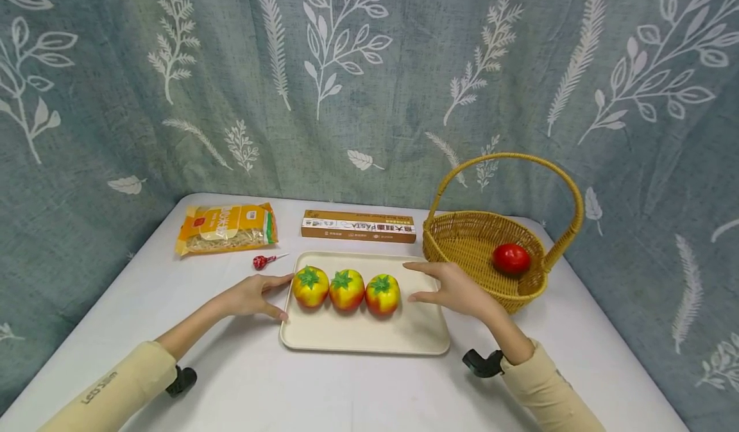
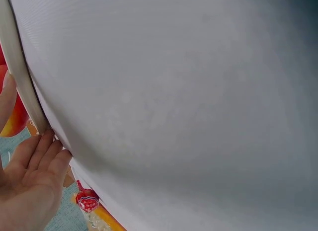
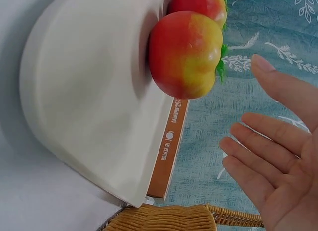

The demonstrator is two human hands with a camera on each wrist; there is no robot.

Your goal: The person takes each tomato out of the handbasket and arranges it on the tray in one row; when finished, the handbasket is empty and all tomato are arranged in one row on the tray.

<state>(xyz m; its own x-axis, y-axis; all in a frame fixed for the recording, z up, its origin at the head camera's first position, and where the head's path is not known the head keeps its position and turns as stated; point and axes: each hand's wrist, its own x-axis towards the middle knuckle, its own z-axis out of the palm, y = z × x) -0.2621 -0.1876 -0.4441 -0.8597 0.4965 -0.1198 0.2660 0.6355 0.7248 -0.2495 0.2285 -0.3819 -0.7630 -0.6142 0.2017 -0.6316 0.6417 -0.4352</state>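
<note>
Three red-and-yellow tomatoes with green leafy tops stand in a row on a cream tray: the left tomato (image 1: pixel 310 287), the middle tomato (image 1: pixel 347 291) and the right tomato (image 1: pixel 383 296). My left hand (image 1: pixel 251 297) is at the left rim of the tray (image 1: pixel 364 342), thumb and fingers spread apart. In the left wrist view its fingertips touch the rim or lie very close to it. Over the tray's right part hovers my right hand (image 1: pixel 456 289), fingers extended and parted from the thumb. The right wrist view shows this hand (image 3: pixel 278 161) apart from the nearest tomato (image 3: pixel 186 54), holding nothing.
A wicker basket (image 1: pixel 462 242) with a tall handle stands right of the tray, a red tomato (image 1: pixel 511 259) inside. Behind the tray lies a brown pasta box (image 1: pixel 358 226). A yellow noodle packet (image 1: pixel 228 228) and a red lollipop (image 1: pixel 261 262) lie at the back left. A patterned curtain (image 1: pixel 369 98) hangs behind.
</note>
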